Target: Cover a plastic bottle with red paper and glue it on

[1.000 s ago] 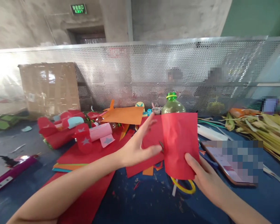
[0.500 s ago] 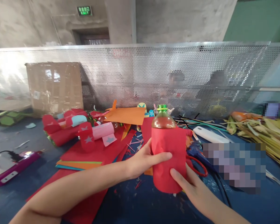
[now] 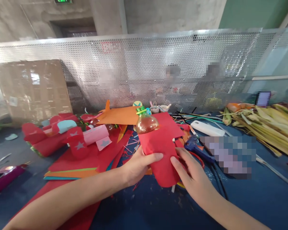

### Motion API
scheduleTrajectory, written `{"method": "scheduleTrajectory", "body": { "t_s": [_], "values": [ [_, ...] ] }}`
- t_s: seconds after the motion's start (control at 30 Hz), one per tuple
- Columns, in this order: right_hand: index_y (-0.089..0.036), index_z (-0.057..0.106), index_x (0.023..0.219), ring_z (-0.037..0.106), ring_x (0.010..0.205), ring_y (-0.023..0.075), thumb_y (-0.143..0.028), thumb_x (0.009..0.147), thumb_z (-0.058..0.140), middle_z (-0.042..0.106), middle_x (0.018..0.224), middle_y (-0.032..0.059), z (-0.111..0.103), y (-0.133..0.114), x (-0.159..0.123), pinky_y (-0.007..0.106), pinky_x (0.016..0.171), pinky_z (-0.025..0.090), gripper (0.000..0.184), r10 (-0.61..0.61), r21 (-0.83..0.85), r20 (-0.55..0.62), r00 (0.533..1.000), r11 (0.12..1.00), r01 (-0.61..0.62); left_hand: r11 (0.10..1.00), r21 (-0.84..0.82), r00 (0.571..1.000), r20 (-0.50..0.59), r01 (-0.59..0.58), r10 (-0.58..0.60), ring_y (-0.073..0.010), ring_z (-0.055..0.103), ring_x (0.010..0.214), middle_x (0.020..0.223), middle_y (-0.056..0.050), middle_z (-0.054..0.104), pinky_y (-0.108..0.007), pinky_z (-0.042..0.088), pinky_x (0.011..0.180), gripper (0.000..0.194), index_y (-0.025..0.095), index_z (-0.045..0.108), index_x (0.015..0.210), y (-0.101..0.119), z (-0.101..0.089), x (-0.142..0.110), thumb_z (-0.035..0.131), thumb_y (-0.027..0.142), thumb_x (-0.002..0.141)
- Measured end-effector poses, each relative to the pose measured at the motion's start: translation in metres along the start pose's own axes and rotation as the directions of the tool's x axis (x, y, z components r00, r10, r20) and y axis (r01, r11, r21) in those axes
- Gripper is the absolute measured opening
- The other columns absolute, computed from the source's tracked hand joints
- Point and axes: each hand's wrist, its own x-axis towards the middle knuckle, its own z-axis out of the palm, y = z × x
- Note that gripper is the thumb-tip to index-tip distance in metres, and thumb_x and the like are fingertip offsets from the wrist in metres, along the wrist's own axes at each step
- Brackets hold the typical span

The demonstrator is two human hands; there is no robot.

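Note:
A green plastic bottle [image 3: 147, 123] with red paper [image 3: 156, 147] wrapped round its body leans to the left in front of me. Its open neck points up and away. My left hand [image 3: 140, 164] grips the wrapped bottle from the left, thumb across the paper. From the right, my right hand [image 3: 190, 166] holds its lower side, with thumb and fingers on the paper. Behind the bottle lies another red sheet [image 3: 168, 119]. Close by my right hand is a blue glue gun [image 3: 199, 150], and red scissor handles show partly beneath it.
At left are red paper-covered bottle crafts [image 3: 48, 140], stacked coloured paper [image 3: 69, 173] and a purple power strip [image 3: 8, 179]. An orange sheet [image 3: 118, 115] lies at the back. Right are a white-handled tool [image 3: 207, 128] and dried husks [image 3: 259, 127]. A perforated metal screen [image 3: 134, 64] stands behind.
The bottle has gone from upright to tilted, its neck now leaning left. Both hands have stayed on it. The whole view has shifted, with the surroundings now further left and higher.

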Motion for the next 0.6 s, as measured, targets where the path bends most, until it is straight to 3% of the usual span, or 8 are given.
{"method": "scheduleTrajectory", "body": {
  "t_s": [0.17, 0.4, 0.6],
  "values": [
    [-0.024, 0.046, 0.122, 0.061, 0.108, 0.0212, -0.041, 0.094, 0.048, 0.062, 0.119, 0.0088, -0.0011, -0.0016, 0.0003, 0.033, 0.092, 0.051, 0.033, 0.016, 0.069, -0.051, 0.999, 0.998, -0.012, 1.0, 0.012, 0.999, -0.031, -0.017, 0.017, -0.0239, 0.068, 0.086, 0.103, -0.008, 0.071, -0.032, 0.055, 0.07, 0.047, 0.019, 0.061, 0.097, -0.0047, 0.0012, 0.0003, 0.083, 0.034, 0.059],
    [-0.027, 0.053, 0.108, 0.064, 0.094, 0.0168, -0.029, 0.096, 0.042, 0.063, 0.104, 0.0047, -0.0056, -0.0034, 0.0031, 0.028, 0.082, 0.054, 0.017, -0.166, 0.039, -0.132, 0.977, 0.984, 0.173, 0.998, -0.006, 0.996, -0.062, 0.061, -0.061, -0.0246, 0.068, 0.089, 0.102, -0.009, 0.072, -0.037, 0.054, 0.079, 0.053, 0.018, 0.063, 0.103, -0.0032, -0.0051, 0.0013, 0.083, 0.036, 0.058],
    [-0.028, 0.05, 0.113, 0.066, 0.093, 0.0171, -0.037, 0.093, 0.051, 0.065, 0.1, 0.0042, -0.0092, 0.0043, 0.0067, 0.026, 0.073, 0.058, 0.022, -0.021, 0.268, -0.036, 0.999, 0.963, 0.03, 0.999, -0.028, 0.999, -0.02, 0.046, -0.046, -0.0224, 0.067, 0.085, 0.097, -0.008, 0.072, -0.036, 0.054, 0.079, 0.05, 0.016, 0.066, 0.099, 0.0013, -0.0036, 0.0028, 0.084, 0.033, 0.056]
  ]
}}
